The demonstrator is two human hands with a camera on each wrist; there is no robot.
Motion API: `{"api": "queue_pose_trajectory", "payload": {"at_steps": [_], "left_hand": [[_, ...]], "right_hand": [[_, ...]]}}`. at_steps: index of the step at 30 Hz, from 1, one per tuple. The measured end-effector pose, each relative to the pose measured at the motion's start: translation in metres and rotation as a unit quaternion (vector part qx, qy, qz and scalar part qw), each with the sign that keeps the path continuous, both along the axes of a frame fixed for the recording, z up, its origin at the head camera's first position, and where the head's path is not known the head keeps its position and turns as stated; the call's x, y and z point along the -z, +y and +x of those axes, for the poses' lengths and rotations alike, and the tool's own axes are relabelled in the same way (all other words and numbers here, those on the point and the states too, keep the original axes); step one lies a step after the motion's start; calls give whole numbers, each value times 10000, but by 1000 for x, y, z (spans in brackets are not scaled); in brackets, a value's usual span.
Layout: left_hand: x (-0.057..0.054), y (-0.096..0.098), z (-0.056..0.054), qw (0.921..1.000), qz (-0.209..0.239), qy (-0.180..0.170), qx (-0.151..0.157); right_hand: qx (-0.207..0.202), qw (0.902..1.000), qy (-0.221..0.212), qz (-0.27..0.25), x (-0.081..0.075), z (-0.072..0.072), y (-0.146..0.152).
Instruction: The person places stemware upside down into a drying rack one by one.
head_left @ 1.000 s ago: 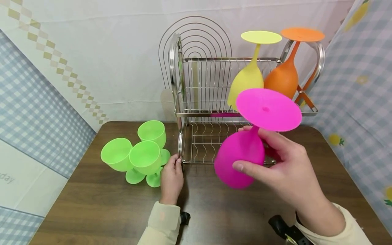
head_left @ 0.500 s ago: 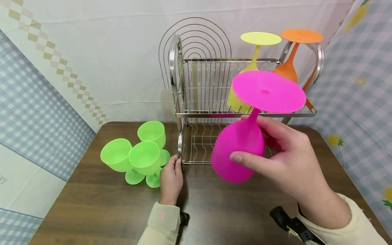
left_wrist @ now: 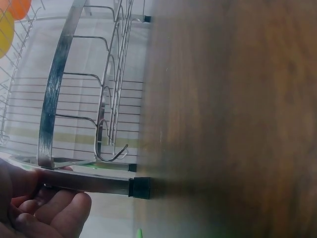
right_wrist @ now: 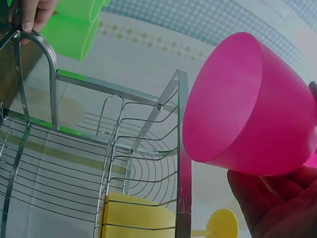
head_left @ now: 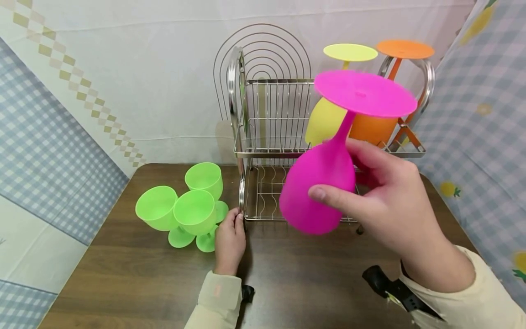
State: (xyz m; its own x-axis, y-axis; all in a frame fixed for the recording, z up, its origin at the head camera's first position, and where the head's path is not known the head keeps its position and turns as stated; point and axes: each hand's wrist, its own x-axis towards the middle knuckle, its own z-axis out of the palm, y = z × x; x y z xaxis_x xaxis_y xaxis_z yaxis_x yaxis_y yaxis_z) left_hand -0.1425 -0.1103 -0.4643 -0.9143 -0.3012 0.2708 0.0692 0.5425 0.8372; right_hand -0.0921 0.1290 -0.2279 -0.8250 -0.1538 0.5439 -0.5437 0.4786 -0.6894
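My right hand (head_left: 394, 205) grips a magenta plastic wine goblet (head_left: 314, 192) by its bowl, thumb in front. The goblet is upside down, foot up and stem tilted to the right, in front of the two-tier metal dish rack (head_left: 271, 155). In the right wrist view its open mouth (right_wrist: 223, 99) shows beside the upper tier's rail. With my left hand (head_left: 231, 242) I hold the rack's front left leg (left_wrist: 94, 185) near the table; the left wrist view shows fingers curled round it. Upside down on the upper tier stand a yellow goblet (head_left: 322, 123) and an orange goblet (head_left: 374, 129), both partly hidden.
Three green goblets (head_left: 195, 212) stand upright, close together, on the brown wooden table (head_left: 123, 283) just left of my left hand. The rack's lower tier (head_left: 267, 201) holds nothing in its visible part. A white cloth (head_left: 172, 91) hangs behind, with checked cloth (head_left: 472, 128) at the sides.
My right hand has raised the magenta goblet, which now overlaps the yellow and orange goblets more in the head view. My left hand has stayed at the rack's leg.
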Motion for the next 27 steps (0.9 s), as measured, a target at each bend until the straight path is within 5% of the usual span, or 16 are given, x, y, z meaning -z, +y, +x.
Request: {"api": "queue_pose_trajectory", "payload": {"at_steps": [27], "left_hand": [[-1,-1,-1,9999,-26,-148,17]], "right_hand": [[12,9994,29,-358,-27,-18,-1]]}}
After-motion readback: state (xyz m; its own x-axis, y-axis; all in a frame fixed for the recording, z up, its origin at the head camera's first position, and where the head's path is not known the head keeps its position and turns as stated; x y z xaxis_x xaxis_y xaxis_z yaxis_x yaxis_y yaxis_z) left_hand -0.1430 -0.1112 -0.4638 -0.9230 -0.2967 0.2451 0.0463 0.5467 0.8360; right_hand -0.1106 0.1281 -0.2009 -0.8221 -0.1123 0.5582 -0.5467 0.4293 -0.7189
